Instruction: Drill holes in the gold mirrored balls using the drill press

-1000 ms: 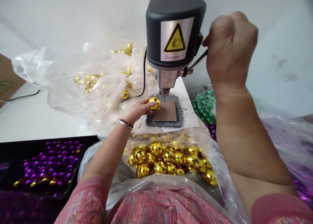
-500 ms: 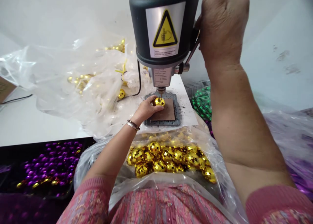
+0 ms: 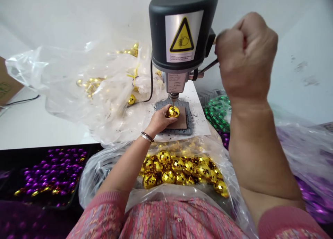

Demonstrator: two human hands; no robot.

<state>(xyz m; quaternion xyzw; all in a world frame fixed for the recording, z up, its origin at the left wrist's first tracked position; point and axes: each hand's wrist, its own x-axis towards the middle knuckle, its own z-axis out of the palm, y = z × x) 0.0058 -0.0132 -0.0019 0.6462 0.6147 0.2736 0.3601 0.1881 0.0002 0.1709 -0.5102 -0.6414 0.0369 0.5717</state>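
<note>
My left hand [image 3: 161,121] holds a gold mirrored ball [image 3: 173,111] with its fingertips, directly under the drill bit [image 3: 172,101] of a black bench drill press [image 3: 182,34]. The bit's tip is at or very near the top of the ball. Below the ball lies a brown pad [image 3: 181,123] on the press's grey base [image 3: 190,122]. My right hand [image 3: 246,56] is closed in a fist around the end of the press's feed lever [image 3: 208,66], to the right of the drill head.
A heap of gold mirrored balls [image 3: 177,171] lies in a plastic bag in front of me. More gold balls sit in a bag [image 3: 91,93] on the white table [image 3: 39,129]. Purple beads [image 3: 49,171] fill a black tray at left; green beads [image 3: 217,114] lie at right.
The gold ball has shifted right, from beside the bit to directly beneath it. My right fist rose and came back down on the lever, and the whole view swayed slightly.
</note>
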